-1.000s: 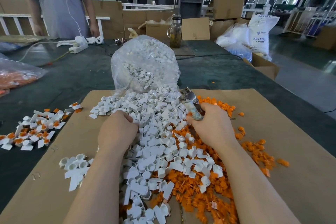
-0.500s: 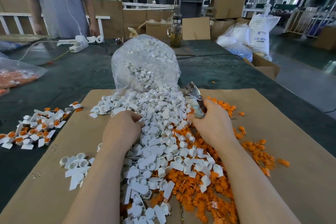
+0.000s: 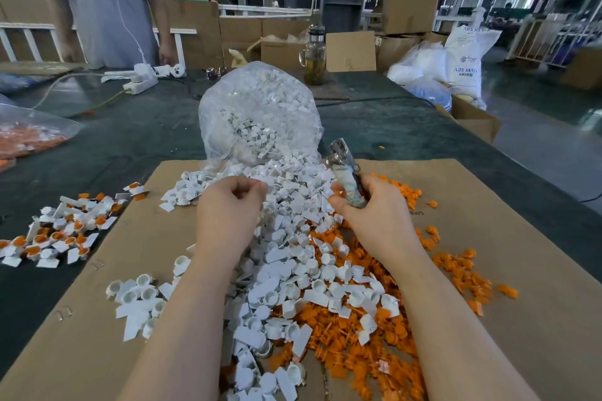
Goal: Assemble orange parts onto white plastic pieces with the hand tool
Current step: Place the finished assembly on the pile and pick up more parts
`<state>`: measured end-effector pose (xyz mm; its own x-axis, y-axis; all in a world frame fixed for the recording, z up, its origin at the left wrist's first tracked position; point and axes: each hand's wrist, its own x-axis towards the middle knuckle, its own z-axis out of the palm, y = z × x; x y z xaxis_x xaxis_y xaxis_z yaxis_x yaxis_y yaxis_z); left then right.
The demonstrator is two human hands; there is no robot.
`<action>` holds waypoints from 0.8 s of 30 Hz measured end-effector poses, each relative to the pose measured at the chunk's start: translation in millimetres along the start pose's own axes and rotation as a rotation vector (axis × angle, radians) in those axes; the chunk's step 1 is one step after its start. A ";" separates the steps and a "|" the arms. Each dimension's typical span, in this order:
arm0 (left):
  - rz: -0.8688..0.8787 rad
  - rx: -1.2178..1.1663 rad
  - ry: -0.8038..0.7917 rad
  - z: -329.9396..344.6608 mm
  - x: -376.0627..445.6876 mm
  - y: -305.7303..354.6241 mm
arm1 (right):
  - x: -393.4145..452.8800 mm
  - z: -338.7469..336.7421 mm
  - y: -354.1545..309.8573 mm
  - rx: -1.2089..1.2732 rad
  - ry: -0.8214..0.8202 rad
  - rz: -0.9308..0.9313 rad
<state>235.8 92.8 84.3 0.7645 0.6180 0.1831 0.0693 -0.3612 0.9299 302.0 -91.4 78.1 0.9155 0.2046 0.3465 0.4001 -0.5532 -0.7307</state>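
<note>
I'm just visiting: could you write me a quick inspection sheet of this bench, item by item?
Surface: cardboard sheet on a dark table.
Job's things: white pieces spilling from a clear bag; orange parts; finished pile at left.
Clutter: glass jar, bag of orange parts.
Grips: left hand curled, contents hidden; right hand holds the hand tool.
Cables: power strip with cord.
Surroundings: a person standing, boxes, resin sack.

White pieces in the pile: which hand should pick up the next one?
Left. The left hand hovers over the white pieces with its fingers curled and no tool in it, while the right hand grips the hand tool, so it is likely busy.
</note>
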 end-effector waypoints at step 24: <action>-0.161 -0.481 -0.177 28.1 -23.7 23.2 | -7.9 7.2 -12.5 0.234 0.033 -0.154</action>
<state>237.3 50.2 92.5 0.8678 0.4969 0.0078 -0.0750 0.1154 0.9905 290.1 -80.2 80.3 0.8427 0.2434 0.4802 0.5369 -0.3152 -0.7825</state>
